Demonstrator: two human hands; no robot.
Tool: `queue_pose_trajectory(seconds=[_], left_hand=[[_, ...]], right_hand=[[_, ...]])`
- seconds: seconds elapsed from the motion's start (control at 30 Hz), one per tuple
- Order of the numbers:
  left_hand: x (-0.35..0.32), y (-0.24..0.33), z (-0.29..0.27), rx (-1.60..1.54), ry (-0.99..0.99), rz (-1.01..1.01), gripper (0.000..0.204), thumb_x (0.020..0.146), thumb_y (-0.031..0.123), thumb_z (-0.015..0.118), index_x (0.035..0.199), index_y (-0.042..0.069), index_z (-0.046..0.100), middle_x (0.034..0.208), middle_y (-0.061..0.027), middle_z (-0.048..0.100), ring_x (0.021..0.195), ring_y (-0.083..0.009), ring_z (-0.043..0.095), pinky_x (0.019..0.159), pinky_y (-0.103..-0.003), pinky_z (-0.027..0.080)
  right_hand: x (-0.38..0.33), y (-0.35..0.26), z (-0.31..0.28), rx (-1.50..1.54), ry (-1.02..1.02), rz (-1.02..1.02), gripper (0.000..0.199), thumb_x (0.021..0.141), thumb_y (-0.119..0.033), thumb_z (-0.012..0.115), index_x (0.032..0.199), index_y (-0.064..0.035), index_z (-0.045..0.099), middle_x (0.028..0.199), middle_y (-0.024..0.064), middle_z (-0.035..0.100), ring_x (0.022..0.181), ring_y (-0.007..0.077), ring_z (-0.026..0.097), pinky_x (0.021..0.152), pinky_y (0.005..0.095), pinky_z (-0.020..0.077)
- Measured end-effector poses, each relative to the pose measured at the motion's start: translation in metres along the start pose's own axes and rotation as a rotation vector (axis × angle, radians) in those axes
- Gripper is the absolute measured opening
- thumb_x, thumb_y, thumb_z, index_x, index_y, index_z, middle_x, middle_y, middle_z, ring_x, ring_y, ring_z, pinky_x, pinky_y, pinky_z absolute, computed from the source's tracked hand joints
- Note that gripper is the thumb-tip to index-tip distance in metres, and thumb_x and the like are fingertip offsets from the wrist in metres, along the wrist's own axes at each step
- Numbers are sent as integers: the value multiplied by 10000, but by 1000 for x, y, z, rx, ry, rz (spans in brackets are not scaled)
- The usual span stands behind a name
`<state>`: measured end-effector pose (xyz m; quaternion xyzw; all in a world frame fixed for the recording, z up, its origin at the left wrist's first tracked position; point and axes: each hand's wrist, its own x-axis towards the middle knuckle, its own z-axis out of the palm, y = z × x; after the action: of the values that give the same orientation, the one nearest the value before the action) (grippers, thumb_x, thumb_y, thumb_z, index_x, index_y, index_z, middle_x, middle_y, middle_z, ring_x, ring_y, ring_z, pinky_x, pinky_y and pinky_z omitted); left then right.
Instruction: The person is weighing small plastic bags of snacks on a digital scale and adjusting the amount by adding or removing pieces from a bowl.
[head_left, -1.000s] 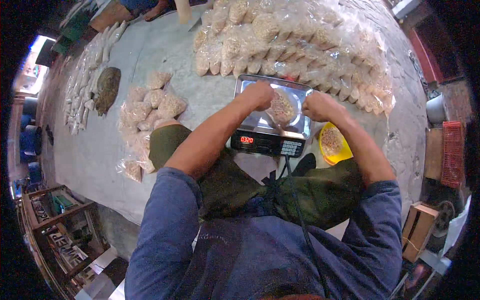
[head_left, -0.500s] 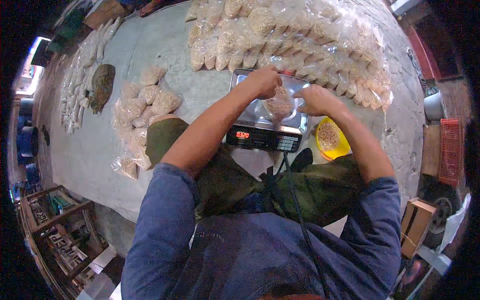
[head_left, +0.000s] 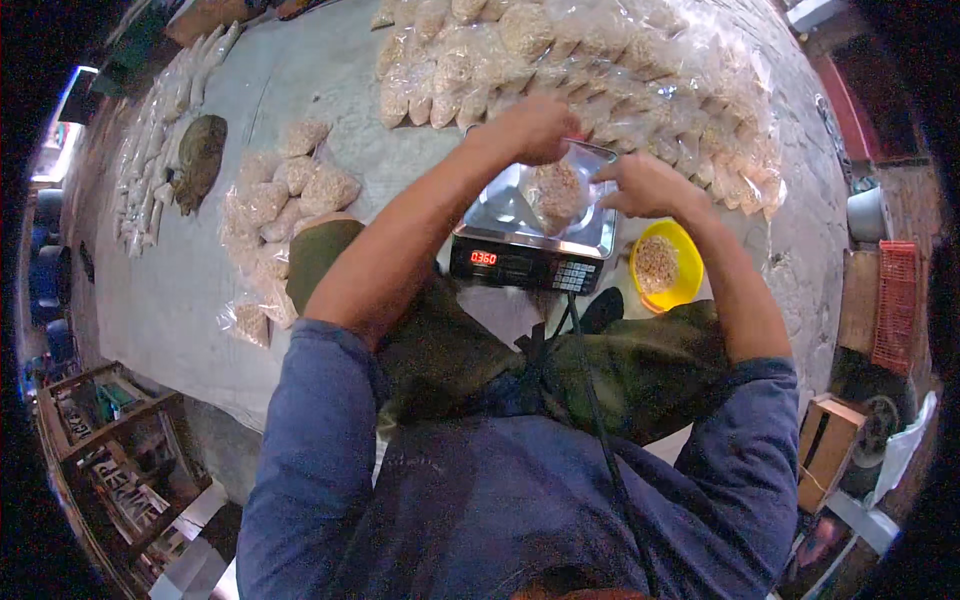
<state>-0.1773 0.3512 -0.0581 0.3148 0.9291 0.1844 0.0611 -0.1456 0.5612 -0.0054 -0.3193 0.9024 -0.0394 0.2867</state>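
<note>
In the middle, a clear plastic bag of pale, nut-like pieces [head_left: 553,192] is tilted over the steel pan of a digital scale [head_left: 497,228]. My left hand [head_left: 540,132] is closed at the bag's upper end, its fingertips partly hidden. On the bag's right side, the thumb and fingers of my right hand [head_left: 648,185] grip the thin clear plastic. The scale's black front, with a red lit display and a keypad, faces me. Beside my right knee rests a yellow bowl [head_left: 683,290] holding more loose pale pieces.
Rows of filled bags [head_left: 600,85] cover the far side. A smaller heap of filled bags [head_left: 285,205] lies left of my knee. Farther left are slender clear packs [head_left: 150,170] and a mottled brown, cat-like shape [head_left: 202,160]. A black cord [head_left: 592,390] runs from the scale towards me.
My left hand has moved slightly up and away from me. The bag has turned and its filled part shows more fully. The digits on the scale's display have changed.
</note>
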Motion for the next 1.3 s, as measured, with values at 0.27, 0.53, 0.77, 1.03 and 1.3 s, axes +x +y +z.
queue_pose_trajectory(seconds=[0.27, 0.53, 0.77, 1.03, 1.3], left_hand=[[-76, 15, -111, -212, 483, 4, 492, 826, 299, 687, 1188, -25, 606, 1262, -261, 572, 1158, -391, 552, 968, -434, 449], [-108, -16, -97, -89, 436, -415, 647, 831, 303, 689, 1315, -71, 480, 1321, -313, 504, 1248, -414, 485, 1064, -435, 381], [-115, -10, -101, -53, 416, -394, 663, 835, 305, 681, 1330, -74, 455, 1317, -315, 504, 1242, -421, 483, 1066, -435, 382], [-113, -9, -98, 6, 454, -332, 650, 849, 292, 666, 1330, -80, 437, 1292, -313, 516, 1225, -427, 489, 1056, -435, 390], [-120, -1, -110, -61, 355, -408, 613, 858, 269, 660, 1321, -72, 448, 1255, -314, 534, 1205, -427, 502, 1031, -434, 409]], right_hand=[[-16, 25, -14, 230, 213, -62, 299, 904, -229, 629, 1143, -54, 673, 690, 87, 641, 602, 135, 615, 568, 307, 503], [-12, 24, -18, 290, 291, 62, 299, 940, -240, 602, 1154, -43, 672, 717, 34, 635, 596, 100, 566, 556, 279, 479], [0, 24, -17, 303, 316, 17, 297, 935, -234, 609, 1159, -51, 673, 741, 45, 656, 666, 119, 604, 623, 284, 499], [35, 22, 9, 141, 217, -331, 286, 944, -208, 579, 1117, 8, 652, 935, 149, 704, 859, 215, 665, 797, 341, 512], [74, 12, 25, 384, -474, -74, 380, 868, -95, 498, 1216, 26, 590, 970, 192, 694, 886, 299, 673, 829, 401, 507]])
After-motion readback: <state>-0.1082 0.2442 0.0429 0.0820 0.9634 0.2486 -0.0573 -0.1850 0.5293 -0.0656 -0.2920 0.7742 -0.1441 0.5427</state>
